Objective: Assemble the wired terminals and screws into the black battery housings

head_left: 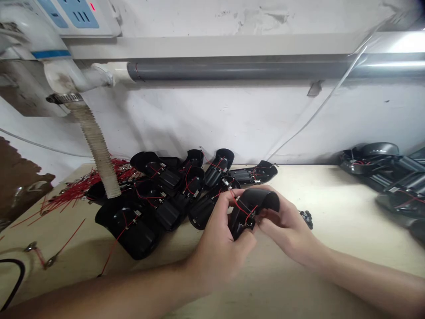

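Bench (332, 212) piled with red-wired black plastic housings (129, 230), loose red leads (83, 188) alongside; left hand (215, 252), right hand (285, 226) clenched on one housing (244, 217).

The black plastic shell (255, 199) is showing a smooth, slightly glossy surface, the grey plastic pipe (232, 71) is shining softly, and the pale table (318, 208) is looking quite matt.
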A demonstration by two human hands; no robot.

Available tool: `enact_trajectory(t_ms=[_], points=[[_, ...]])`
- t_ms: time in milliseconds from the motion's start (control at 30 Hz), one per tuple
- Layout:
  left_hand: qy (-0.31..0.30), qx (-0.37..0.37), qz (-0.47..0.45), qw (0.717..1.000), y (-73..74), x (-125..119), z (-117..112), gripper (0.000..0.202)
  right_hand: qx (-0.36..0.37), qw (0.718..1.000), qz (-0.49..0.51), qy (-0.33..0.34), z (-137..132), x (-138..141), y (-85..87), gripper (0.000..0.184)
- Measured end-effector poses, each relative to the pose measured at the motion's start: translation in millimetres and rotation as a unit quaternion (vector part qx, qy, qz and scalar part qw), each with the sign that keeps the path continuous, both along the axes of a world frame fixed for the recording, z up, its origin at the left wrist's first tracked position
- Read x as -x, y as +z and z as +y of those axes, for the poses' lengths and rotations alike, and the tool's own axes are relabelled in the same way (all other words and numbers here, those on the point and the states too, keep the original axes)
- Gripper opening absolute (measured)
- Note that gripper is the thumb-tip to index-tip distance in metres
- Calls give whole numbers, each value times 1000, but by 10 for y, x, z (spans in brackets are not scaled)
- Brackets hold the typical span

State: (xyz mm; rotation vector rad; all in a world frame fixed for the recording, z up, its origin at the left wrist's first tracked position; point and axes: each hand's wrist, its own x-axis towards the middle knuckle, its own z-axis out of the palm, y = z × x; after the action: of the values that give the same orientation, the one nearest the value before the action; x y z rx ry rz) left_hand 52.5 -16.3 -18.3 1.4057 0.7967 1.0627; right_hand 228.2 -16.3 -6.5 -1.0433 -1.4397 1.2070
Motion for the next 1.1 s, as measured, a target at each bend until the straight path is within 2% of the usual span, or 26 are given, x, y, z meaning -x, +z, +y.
enact_trajectory(t_ms=[300,600,800,1000,1100], points=[[0,3,-4,1000,18,-6,49,49,7,1000,6,5,-41,12,8,49],[-2,3,8,1000,8,1,13,50,-15,1000,9,-25,-67,47,-29,50],[46,51,11,998,37,-6,63,49,-7,1000,19,-19,-15,37,-80,25],[37,48,-4,998,13,11,15,57,11,998,51,-34,-10,-1,-163,24],[53,-3,3,999,-34,34,-56,69,32,991,112,-71,34,-10,-170,25]])
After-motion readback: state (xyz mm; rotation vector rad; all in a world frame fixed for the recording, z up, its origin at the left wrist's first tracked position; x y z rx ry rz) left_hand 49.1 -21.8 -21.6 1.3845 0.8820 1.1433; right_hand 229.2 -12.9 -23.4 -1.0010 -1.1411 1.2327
